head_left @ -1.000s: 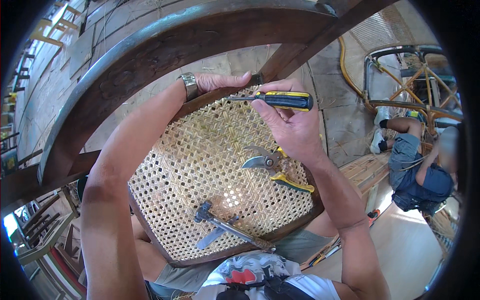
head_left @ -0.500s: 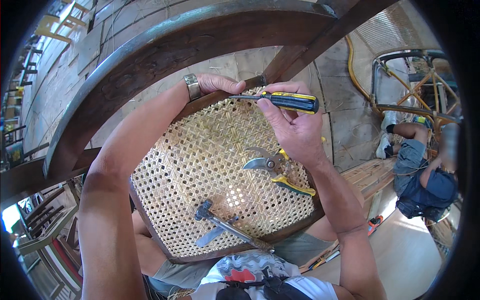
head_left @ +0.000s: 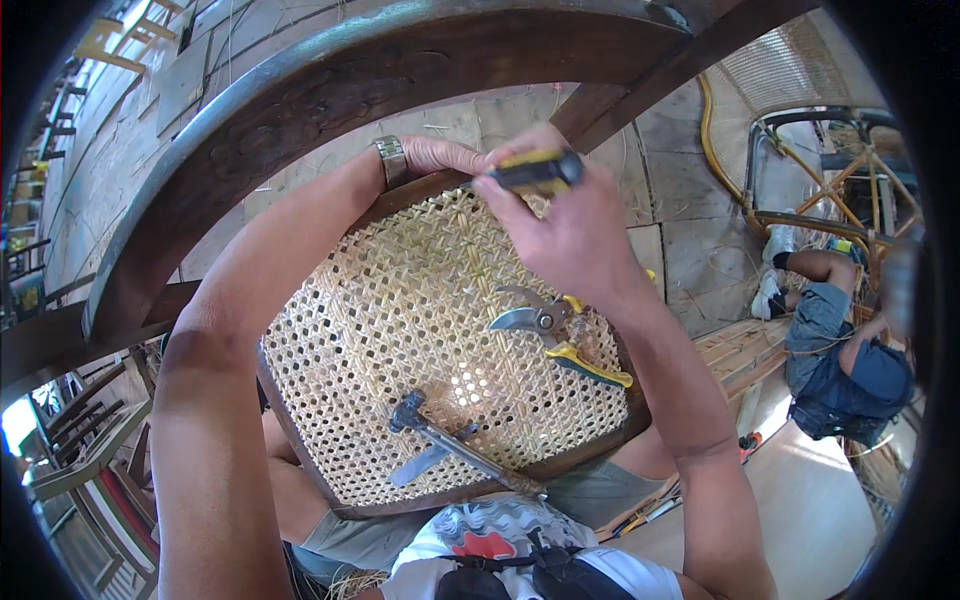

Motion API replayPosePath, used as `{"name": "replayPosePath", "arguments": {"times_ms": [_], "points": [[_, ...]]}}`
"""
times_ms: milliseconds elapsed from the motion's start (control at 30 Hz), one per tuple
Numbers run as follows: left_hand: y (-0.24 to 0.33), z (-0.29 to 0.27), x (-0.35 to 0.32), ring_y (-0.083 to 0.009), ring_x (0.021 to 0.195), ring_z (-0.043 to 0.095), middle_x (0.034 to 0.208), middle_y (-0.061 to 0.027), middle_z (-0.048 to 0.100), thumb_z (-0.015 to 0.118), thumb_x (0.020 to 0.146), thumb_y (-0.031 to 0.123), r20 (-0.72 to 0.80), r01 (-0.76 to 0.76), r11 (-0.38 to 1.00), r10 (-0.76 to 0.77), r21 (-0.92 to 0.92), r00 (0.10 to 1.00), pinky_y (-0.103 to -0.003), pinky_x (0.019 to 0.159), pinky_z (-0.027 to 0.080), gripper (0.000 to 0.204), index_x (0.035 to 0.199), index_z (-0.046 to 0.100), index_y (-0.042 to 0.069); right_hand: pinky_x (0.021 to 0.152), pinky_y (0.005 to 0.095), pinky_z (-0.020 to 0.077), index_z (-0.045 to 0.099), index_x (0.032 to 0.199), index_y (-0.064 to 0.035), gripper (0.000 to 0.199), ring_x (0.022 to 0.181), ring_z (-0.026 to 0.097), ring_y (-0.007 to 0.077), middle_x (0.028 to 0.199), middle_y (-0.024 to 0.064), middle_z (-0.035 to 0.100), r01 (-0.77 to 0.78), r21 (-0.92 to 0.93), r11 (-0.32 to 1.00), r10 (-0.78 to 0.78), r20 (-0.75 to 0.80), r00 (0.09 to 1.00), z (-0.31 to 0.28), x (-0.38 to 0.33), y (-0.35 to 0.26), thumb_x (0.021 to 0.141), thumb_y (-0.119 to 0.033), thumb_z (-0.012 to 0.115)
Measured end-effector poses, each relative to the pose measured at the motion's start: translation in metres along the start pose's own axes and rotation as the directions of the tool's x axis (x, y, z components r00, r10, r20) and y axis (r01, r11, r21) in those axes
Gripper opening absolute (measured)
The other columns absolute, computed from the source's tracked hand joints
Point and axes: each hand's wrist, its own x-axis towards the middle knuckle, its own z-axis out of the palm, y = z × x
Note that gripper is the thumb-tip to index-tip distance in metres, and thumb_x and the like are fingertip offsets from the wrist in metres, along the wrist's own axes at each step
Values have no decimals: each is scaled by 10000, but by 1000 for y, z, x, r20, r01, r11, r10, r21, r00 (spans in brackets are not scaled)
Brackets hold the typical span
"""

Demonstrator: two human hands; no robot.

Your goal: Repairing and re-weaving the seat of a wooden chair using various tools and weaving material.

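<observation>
My right hand (head_left: 570,230) is closed round a yellow-and-black screwdriver (head_left: 540,172), somewhat smeared by motion. The screwdriver's tip points left to the far edge of the woven cane seat panel (head_left: 400,300). Beside it, my left hand (head_left: 445,158), with a metal watch at the wrist, grips the dark wooden seat frame (head_left: 405,200); its fingertips are hidden behind the wood. Yellow-handled pruning shears (head_left: 545,320) lie with jaws apart on the cane's right side. A hammer (head_left: 440,438) rests on the near part, crossing over a flat grey blade (head_left: 420,468).
A curved, carved dark wooden chair part (head_left: 330,105) arches beyond my hands. At right, another person (head_left: 850,360) sits near a rattan frame (head_left: 850,180). Wooden strips (head_left: 740,355) and tools lie right of my lap. Stacked chair parts (head_left: 90,440) stand at left.
My right hand has shifted slightly left and turned, so the screwdriver handle now points more toward me and sits higher. The left hand stays on the frame. The shears and hammer keep their places.
</observation>
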Motion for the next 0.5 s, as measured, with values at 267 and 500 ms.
{"name": "replayPosePath", "arguments": {"times_ms": [267,500], "points": [[7,-28,-6,-148,1061,641,1136,-88,717,701,922,387,80,-316,386,518,867,852,-343,928,520,418,1196,686,72,783,531,525,517,1008,25,254,853,646,468,855,278,648,128,-236,963,-99,134,986,24,23,-24,886,-154,651],[5,34,-53,-181,890,647,1016,-117,719,540,1010,357,-492,147,558,540,817,682,-365,816,527,366,1119,671,33,712,485,544,545,977,0,218,807,663,443,854,237,665,12,-271,963,25,132,991,2,15,-35,898,-160,669]]}}
